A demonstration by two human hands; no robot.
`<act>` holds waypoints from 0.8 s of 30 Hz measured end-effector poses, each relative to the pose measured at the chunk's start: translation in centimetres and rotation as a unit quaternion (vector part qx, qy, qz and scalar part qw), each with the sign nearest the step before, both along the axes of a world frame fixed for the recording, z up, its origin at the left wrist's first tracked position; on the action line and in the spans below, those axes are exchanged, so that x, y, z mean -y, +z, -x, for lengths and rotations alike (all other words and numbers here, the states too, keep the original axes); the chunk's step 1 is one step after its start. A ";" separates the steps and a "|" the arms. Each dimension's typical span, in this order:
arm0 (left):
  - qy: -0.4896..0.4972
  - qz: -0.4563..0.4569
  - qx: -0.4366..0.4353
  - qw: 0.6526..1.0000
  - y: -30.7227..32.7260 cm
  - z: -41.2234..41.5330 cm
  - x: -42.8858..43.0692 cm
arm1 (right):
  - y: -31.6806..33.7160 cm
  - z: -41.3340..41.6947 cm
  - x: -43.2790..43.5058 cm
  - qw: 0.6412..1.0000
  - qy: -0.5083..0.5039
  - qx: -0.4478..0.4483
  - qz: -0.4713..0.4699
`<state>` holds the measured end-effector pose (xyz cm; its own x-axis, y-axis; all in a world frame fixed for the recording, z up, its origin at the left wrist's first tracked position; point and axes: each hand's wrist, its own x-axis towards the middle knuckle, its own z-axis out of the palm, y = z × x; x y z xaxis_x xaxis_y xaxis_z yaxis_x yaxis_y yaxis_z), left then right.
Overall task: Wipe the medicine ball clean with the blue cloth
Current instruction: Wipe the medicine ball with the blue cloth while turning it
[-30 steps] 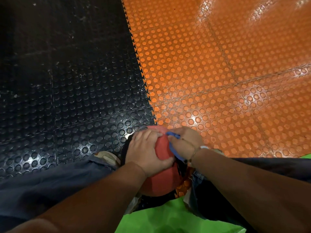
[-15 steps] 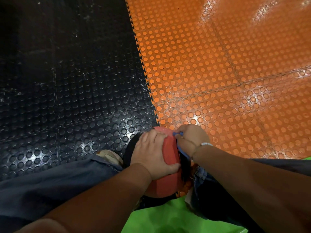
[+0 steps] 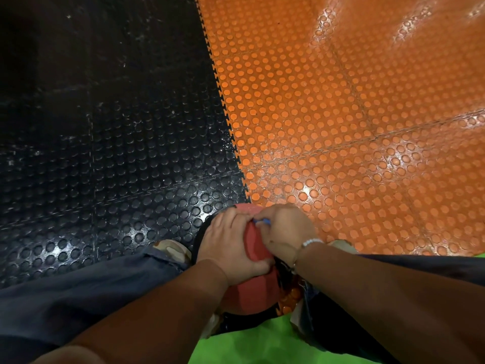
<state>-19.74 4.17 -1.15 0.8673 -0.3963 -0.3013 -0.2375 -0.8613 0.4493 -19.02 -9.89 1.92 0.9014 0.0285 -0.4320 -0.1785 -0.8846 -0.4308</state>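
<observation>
**Red medicine ball held between the knees, cloth nearly hidden**

The medicine ball point(image 3: 249, 298) is dull red with a black panel on its left side. It sits low in the view between the person's dark trouser legs point(image 3: 91, 290), on the toothed seam where black studded floor tiles point(image 3: 105, 153) meet glossy orange ones point(image 3: 341, 127). The left hand point(image 3: 228, 245) grips the ball's top, fingers spread over it and thumb hooked round the near side. The right hand point(image 3: 283, 229) is curled on the ball beside it, bunching the blue cloth point(image 3: 263, 221), of which only a sliver shows. Both hands cover most of the upper surface. A pale beaded bracelet point(image 3: 312, 242) circles the right wrist. A light shoe point(image 3: 170, 249) pokes out left of the ball, and a green mat point(image 3: 249, 342) lies at the bottom edge.
</observation>
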 end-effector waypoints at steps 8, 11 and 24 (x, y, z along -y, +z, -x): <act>0.050 -0.055 0.024 0.997 0.2 0.1 0.0 | -0.2 -0.2 0.7 0.998 -0.009 -0.025 -0.048; 0.041 -0.121 -0.010 0.992 0.7 0.4 0.3 | -0.4 -0.6 0.9 0.998 0.015 -0.038 -0.048; -0.003 -0.097 -0.023 0.995 0.7 1.5 1.1 | -1.4 -0.5 2.2 0.996 -0.064 -0.049 -0.041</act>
